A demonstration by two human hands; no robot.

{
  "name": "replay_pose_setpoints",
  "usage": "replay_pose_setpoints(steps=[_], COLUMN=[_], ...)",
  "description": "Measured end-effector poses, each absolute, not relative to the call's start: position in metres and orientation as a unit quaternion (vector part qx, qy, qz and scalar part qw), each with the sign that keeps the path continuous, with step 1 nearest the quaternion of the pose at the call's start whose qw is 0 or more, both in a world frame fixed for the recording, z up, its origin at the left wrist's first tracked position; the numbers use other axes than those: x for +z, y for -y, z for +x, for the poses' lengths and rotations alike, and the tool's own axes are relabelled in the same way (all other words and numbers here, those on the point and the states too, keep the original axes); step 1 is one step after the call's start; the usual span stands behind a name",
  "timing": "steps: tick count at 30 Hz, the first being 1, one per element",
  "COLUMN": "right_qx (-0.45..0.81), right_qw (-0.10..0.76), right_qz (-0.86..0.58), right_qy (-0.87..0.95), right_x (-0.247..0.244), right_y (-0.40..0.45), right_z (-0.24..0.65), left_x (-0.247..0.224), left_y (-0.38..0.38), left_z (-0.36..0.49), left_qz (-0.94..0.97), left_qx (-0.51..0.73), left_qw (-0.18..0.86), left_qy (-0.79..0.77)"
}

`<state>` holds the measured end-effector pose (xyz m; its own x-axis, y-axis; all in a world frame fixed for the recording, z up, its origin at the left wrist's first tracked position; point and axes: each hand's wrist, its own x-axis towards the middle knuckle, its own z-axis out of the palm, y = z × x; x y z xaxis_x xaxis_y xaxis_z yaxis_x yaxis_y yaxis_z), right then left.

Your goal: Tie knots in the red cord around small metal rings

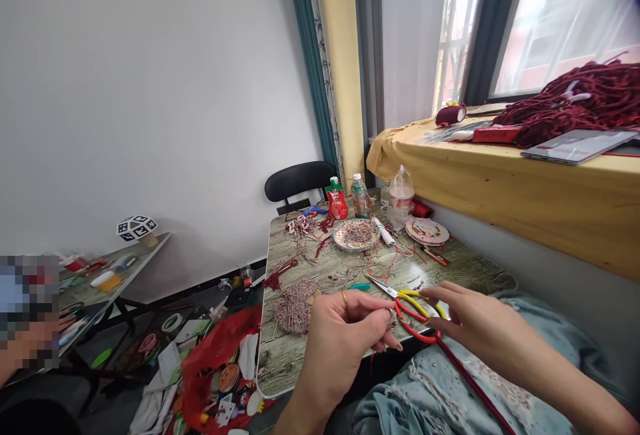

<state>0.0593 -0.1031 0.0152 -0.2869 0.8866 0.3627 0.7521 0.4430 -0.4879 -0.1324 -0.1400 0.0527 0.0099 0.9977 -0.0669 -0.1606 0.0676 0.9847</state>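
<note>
My left hand (pixel 345 332) is pinched shut on the end of a thin red cord (pixel 417 336) near the table's front edge. My right hand (pixel 470 325) grips the same cord where it turns into a long dark red wrapped strand (pixel 470 382) running down across my lap. Just behind my fingers lie yellow and red handled pliers (pixel 417 302) and a pair of scissors (pixel 380 284) on the wood-patterned table (pixel 320 268). A ball of red and white twine (pixel 296 305) rests left of my left hand.
Farther back on the table stand a bowl of beads (pixel 356 234), a red pouch (pixel 337 200), plastic bottles (pixel 360 196) and a round plate (pixel 427 230). A black chair (pixel 299 180) is behind. Dark red yarn (pixel 575 98) lies on the yellow sill. Clutter covers the floor at left (pixel 210 368); another person sits at far left.
</note>
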Motion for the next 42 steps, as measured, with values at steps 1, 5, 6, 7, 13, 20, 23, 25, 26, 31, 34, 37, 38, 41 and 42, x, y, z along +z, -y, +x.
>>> replay_pose_setpoints(steps=[1,5,6,7,13,20,23,25,26,31,34,37,38,41,42], right_qx=[0.152,0.210,0.177,0.134,-0.126,-0.168,-0.180,-0.195,-0.201,-0.212,-0.216,-0.218,-0.216,-0.185,-0.165], right_qw=[0.306,0.382,0.409,0.429,0.514,0.526,0.538,0.539,0.538,0.548,0.530,0.526,0.532,0.550,0.560], right_qz=[-0.503,-0.476,-0.470,-0.461,-0.419,-0.349,-0.355,-0.371,-0.377,-0.386,-0.394,-0.386,-0.379,-0.355,-0.352], right_qy=[0.794,0.764,0.762,0.765,0.737,0.757,0.743,0.731,0.726,0.711,0.719,0.726,0.726,0.732,0.731], right_x=[0.017,0.026,0.026,0.025,0.011,0.014,0.014,0.014,0.014,0.012,0.011,0.010,0.010,0.010,0.010], right_y=[0.106,0.130,0.136,0.141,0.151,0.143,0.140,0.139,0.139,0.138,0.138,0.138,0.138,0.139,0.140], right_z=[0.057,0.035,0.028,0.022,0.001,-0.001,-0.001,-0.002,-0.002,-0.002,-0.001,0.002,0.002,0.002,0.002], left_x=[0.052,0.051,0.051,0.051,0.059,0.055,0.054,0.054,0.054,0.052,0.052,0.051,0.051,0.050,0.049], left_y=[0.140,0.143,0.144,0.145,0.146,0.141,0.141,0.141,0.141,0.140,0.141,0.142,0.142,0.142,0.142], left_z=[-0.131,-0.126,-0.125,-0.124,-0.122,-0.121,-0.120,-0.119,-0.119,-0.120,-0.120,-0.118,-0.117,-0.116,-0.116], left_qz=[0.446,0.465,0.468,0.472,0.444,0.411,0.410,0.411,0.412,0.416,0.420,0.415,0.414,0.406,0.404], left_qx=[0.523,0.529,0.533,0.536,0.543,0.562,0.570,0.569,0.566,0.552,0.552,0.552,0.552,0.559,0.562], left_qw=[0.544,0.493,0.483,0.475,0.503,0.545,0.541,0.538,0.537,0.549,0.561,0.572,0.573,0.572,0.570], left_qy=[-0.481,-0.511,-0.513,-0.515,-0.505,-0.467,-0.464,-0.467,-0.470,-0.469,-0.452,-0.442,-0.442,-0.443,-0.444])
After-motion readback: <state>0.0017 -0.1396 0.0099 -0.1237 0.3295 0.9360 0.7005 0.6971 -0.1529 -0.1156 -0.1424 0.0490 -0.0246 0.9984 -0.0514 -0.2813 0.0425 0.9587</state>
